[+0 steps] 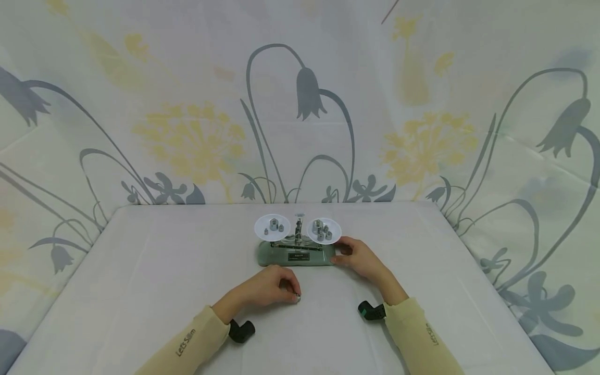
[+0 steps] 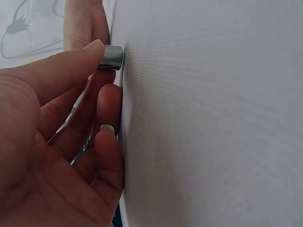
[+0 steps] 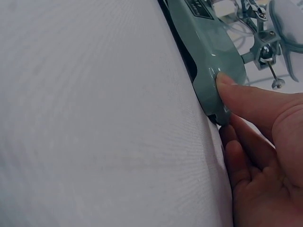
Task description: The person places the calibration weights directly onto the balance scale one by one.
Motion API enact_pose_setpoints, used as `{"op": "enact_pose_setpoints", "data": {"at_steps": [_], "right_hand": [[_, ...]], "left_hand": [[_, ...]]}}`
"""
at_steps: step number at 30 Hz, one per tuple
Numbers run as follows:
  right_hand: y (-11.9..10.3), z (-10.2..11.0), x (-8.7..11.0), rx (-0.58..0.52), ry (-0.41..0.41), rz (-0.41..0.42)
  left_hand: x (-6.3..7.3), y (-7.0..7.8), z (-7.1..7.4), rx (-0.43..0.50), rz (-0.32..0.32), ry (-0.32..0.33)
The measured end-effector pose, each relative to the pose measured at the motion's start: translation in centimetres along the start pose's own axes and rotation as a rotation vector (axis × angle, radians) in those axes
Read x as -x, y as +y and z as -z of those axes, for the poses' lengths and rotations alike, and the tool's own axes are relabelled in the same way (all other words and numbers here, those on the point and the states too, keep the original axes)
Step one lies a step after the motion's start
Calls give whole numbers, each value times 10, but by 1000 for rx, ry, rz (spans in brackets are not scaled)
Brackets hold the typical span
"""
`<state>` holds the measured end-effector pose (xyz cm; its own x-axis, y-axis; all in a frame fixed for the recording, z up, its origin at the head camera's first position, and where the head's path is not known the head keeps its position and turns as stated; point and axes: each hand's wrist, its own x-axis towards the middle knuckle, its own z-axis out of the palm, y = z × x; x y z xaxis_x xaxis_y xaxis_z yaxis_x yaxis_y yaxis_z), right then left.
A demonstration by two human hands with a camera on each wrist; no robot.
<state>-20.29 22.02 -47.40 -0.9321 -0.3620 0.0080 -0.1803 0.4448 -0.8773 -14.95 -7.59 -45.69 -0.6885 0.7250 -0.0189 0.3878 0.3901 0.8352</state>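
A green two-pan balance scale stands on the table, its base facing me. Three metal weights sit on its left white pan. The right pan holds several weights, one larger than the others. In front of the base, my left hand pinches a small cylindrical metal weight between thumb and fingers, its end right at the tabletop. My right hand grips the base's right end, thumb on the front face and fingers curled behind it.
A white cloth covers the table. Behind it rises a floral-patterned curtain, which also runs along both sides. Black devices are strapped at both wrists, close over the tabletop.
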Motion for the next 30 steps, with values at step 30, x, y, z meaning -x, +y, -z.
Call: {"op": "enact_pose_setpoints", "data": {"at_steps": [30], "right_hand": [[2, 0, -1, -11, -6, 12]], "left_hand": [[8, 1, 13, -24, 1, 80]]}}
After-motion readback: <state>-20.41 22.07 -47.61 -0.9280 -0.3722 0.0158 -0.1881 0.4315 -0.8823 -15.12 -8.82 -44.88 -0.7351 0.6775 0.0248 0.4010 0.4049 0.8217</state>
